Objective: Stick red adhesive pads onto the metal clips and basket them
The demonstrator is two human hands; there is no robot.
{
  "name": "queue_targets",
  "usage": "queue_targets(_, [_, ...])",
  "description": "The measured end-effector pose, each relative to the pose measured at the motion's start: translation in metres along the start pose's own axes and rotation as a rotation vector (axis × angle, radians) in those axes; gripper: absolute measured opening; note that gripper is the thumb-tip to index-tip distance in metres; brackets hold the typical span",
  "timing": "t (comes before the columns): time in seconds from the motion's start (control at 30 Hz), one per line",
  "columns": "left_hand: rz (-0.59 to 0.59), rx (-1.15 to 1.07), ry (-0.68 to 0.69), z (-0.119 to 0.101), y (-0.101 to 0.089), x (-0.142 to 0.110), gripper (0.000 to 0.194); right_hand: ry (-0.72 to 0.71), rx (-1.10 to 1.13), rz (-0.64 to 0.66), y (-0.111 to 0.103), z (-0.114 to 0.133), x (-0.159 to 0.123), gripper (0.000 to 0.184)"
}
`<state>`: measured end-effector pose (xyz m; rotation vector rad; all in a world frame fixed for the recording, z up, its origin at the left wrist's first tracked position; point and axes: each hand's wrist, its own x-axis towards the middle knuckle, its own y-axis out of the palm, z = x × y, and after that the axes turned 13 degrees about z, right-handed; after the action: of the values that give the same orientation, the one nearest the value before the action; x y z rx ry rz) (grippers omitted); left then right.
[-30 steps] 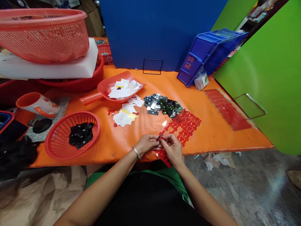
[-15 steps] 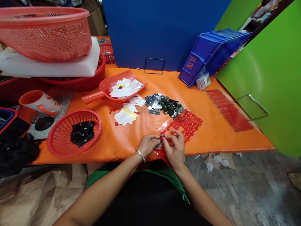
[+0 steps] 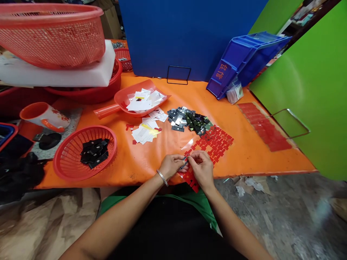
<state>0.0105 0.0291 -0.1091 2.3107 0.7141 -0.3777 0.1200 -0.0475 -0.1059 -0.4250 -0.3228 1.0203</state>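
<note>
My left hand (image 3: 171,165) and my right hand (image 3: 202,168) meet at the near edge of the orange table (image 3: 252,159). Both pinch one small dark flat piece (image 3: 185,162) between their fingertips. A clear sheet of red stickers (image 3: 214,142) lies under and beyond my right hand and hangs over the table edge. Just behind it lies a heap of dark and silvery small plates (image 3: 189,120). A round red basket (image 3: 84,152) to the left holds several black pieces (image 3: 94,152).
A red scoop (image 3: 137,103) with white paper slips sits mid-table, more slips (image 3: 146,131) in front of it. A blue bin (image 3: 244,61) leans at back right, a red sticker sheet (image 3: 264,125) beside a green wall. Red baskets, white foam and a mug (image 3: 45,117) crowd the left.
Both hands stayed together at the table edge. The right hand's fingers closed further in on the small piece, and the view shifted slightly.
</note>
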Motion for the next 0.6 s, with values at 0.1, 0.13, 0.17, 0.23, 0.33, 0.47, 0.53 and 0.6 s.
queue_targets(0.1, [0.004, 0.005, 0.001, 0.000, 0.000, 0.000, 0.012, 0.001, -0.067, 0.025, -0.001, 0.001, 0.000, 0.013])
queue_targets(0.13, [0.007, 0.005, 0.004, -0.001, 0.000, -0.001, 0.012, 0.001, -0.097, 0.030, -0.001, 0.001, 0.000, 0.013])
queue_targets(0.17, [0.010, 0.003, 0.008, -0.001, 0.000, -0.002, 0.012, 0.001, -0.125, 0.033, -0.002, 0.002, 0.000, 0.013])
queue_targets(0.23, [0.015, -0.001, 0.012, -0.002, 0.000, -0.003, 0.013, 0.011, -0.159, 0.009, -0.003, 0.002, -0.001, 0.013])
queue_targets(0.33, [0.030, -0.001, 0.008, -0.004, 0.000, -0.006, 0.018, 0.056, -0.127, -0.037, -0.008, 0.000, 0.001, 0.044])
queue_targets(0.47, [0.057, 0.011, 0.008, -0.005, -0.001, -0.007, 0.019, 0.095, 0.015, 0.206, -0.014, -0.001, 0.007, 0.020])
queue_targets(0.53, [0.064, 0.012, 0.007, -0.005, -0.002, -0.007, 0.018, 0.099, 0.058, 0.306, -0.014, -0.002, 0.008, 0.023])
queue_targets(0.6, [0.068, 0.009, 0.008, -0.003, -0.003, -0.006, 0.017, 0.114, 0.068, 0.308, -0.013, -0.003, 0.008, 0.029])
